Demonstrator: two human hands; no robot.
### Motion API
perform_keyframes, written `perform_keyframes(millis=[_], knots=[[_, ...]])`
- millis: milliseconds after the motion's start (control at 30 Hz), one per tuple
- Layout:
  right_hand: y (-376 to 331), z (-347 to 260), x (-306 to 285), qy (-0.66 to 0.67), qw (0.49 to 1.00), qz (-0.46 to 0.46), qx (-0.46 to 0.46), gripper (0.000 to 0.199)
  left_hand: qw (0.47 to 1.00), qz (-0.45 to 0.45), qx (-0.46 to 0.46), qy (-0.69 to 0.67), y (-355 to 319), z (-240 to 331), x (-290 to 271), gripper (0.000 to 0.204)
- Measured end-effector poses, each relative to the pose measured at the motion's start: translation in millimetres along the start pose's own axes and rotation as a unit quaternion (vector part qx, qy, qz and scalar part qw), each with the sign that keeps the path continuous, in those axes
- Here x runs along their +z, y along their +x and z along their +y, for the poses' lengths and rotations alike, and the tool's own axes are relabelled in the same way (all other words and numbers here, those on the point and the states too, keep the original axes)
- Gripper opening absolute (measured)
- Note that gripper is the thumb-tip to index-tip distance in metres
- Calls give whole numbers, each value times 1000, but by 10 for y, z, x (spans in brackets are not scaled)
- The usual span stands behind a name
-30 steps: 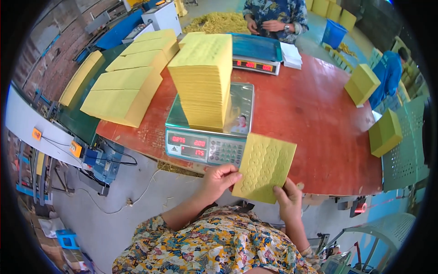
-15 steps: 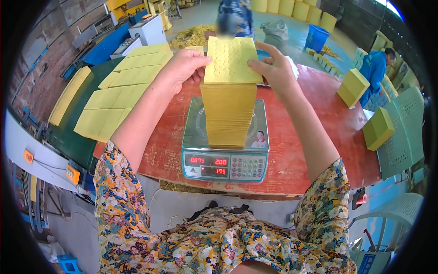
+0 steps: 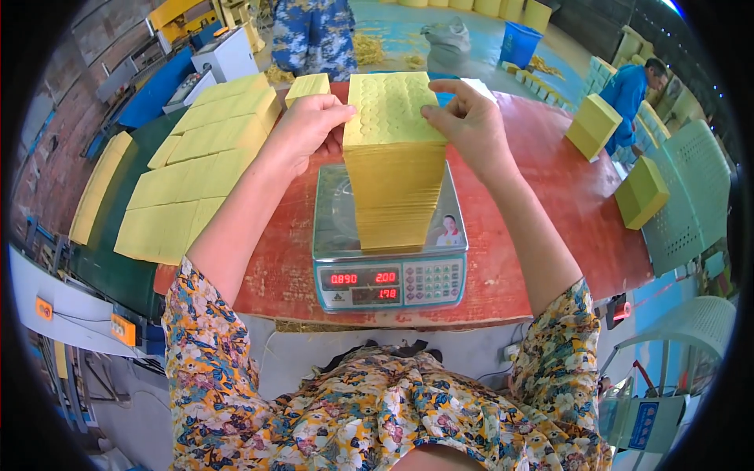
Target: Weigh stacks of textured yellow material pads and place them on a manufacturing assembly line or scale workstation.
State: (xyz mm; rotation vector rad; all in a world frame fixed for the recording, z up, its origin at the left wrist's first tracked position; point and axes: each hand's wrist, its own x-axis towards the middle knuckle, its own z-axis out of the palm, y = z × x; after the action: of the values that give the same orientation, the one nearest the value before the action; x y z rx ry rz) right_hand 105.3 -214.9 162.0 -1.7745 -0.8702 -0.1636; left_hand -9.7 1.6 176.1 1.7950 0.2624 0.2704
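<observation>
A tall stack of yellow paper sheets stands on the steel plate of a digital scale, whose red display is lit. Rows of scalloped cut marks pattern the top sheet. At the stack's upper left edge my left hand pinches the paper, thumb on top and fingers curled beside it. Opposite, my right hand grips the upper right edge between thumb and bent fingers. How many sheets lie in either grip is hidden.
The scale rests on a worn red table. Yellow paper bundles lie in rows at left; two yellow blocks stand at the right edge. Across the table stands a person in blue patterned clothing; another in blue bends at right.
The top paper now sits squarely on the stack between my hands, and the scale's digits have changed. The person across has shifted left. The view has moved slightly.
</observation>
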Motion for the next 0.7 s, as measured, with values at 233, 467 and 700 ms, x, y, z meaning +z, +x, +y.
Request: perform_keyframes(millis=[233,467,700], knots=[[-73,-57,66,-46,998,36,-11,32,999,-10,11,-30,-68,-45,-8,21],[-114,-96,84,-103,993,52,-20,25,996,42,76,24,9,-190,42,26],[-179,-7,37,-52,994,76,-52,20,960,172,141,170,-138,-271,101,28]])
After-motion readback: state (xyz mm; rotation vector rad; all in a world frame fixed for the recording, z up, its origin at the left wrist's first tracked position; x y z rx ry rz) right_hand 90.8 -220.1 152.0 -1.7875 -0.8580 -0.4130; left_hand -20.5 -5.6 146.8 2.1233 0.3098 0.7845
